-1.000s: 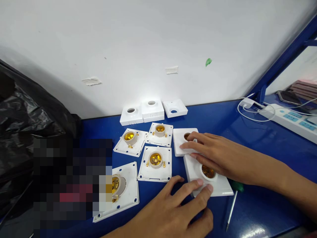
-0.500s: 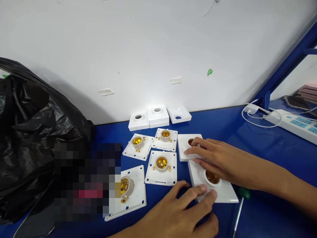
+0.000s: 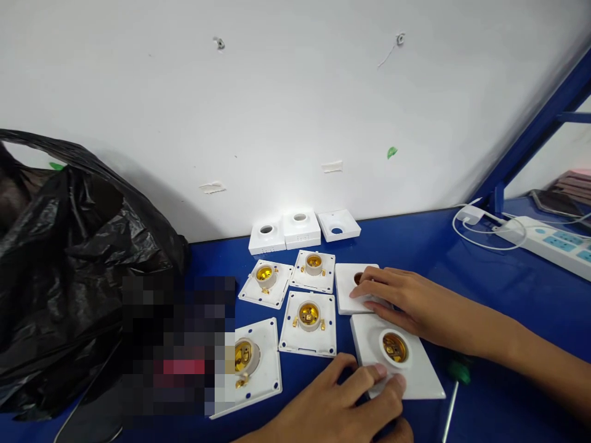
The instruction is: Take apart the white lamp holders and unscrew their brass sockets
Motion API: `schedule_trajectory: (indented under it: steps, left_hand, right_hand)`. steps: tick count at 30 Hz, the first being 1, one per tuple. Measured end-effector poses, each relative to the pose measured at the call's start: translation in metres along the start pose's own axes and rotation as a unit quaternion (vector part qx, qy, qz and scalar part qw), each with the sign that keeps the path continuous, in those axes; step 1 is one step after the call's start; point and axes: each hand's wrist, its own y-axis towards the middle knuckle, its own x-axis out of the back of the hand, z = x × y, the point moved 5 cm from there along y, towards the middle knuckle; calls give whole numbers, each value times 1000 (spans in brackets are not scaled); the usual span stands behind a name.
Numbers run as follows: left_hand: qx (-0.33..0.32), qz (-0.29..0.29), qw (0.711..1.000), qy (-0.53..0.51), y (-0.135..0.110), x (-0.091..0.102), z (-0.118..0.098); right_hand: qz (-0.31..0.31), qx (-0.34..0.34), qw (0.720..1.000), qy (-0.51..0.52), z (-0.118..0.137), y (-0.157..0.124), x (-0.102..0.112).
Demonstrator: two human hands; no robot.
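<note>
While the left hand spreads its fingers loosely, its fingertips lie over the near left side of a white square plastic lamp holder with a round brass-lined socket. The right hand bends its fingers over a second white square plastic lamp holder, just beyond the first; whether it grips this one or only rests there, I cannot tell. The step in hand looks like steadying or positioning the two covered holders, and the next move seems to call for light, even fingertip control, since they lie so close together. Just left are four uncovered white plastic base plates with brass sockets; behind them, three hollow white plastic covers line the wall. Near the right forearm lies a green-handled metal screwdriver, untouched on the blue tabletop.
</note>
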Motion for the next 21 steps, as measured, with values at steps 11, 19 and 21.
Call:
schedule_trajectory:
  steps: [11, 19, 21]
  left_hand:
    - [-14, -21, 997, 78, -13, -20, -5]
    - [-51, -42, 996, 56, -1, 1, -9]
    - [-66, -53, 994, 62, -2, -2, -11]
  right_hand:
    - [-59, 6, 998, -5, 4, 7, 2]
    - [-95, -8, 986, 137, 18, 18, 6]
    - [-59, -21, 990, 123, 26, 22, 0]
